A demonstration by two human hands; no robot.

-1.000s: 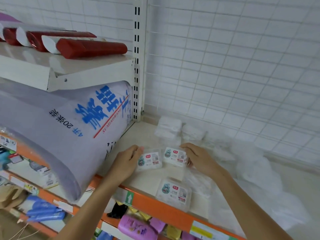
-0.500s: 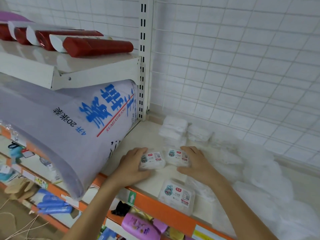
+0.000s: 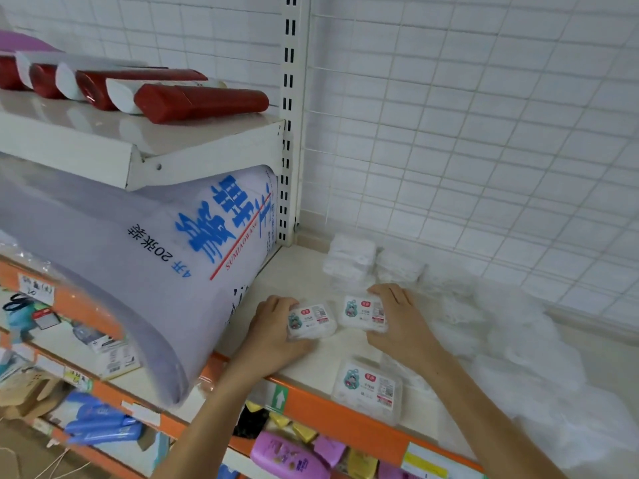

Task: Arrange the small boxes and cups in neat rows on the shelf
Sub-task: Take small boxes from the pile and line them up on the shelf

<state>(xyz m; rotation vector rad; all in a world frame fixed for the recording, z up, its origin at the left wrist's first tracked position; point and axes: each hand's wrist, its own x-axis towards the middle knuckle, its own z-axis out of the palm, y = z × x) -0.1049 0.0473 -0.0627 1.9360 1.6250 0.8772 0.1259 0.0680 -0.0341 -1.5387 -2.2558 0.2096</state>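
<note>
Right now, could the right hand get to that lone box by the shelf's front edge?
Probably yes: the lone box lies uncovered just below the right hand, though that hand holds another box.

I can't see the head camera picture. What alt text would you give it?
Two bare hands each hold a small clear labelled box, left hand on the left box, right hand on the right box, side by side on a cream shelf. A third box lies nearer the orange shelf edge.
</note>
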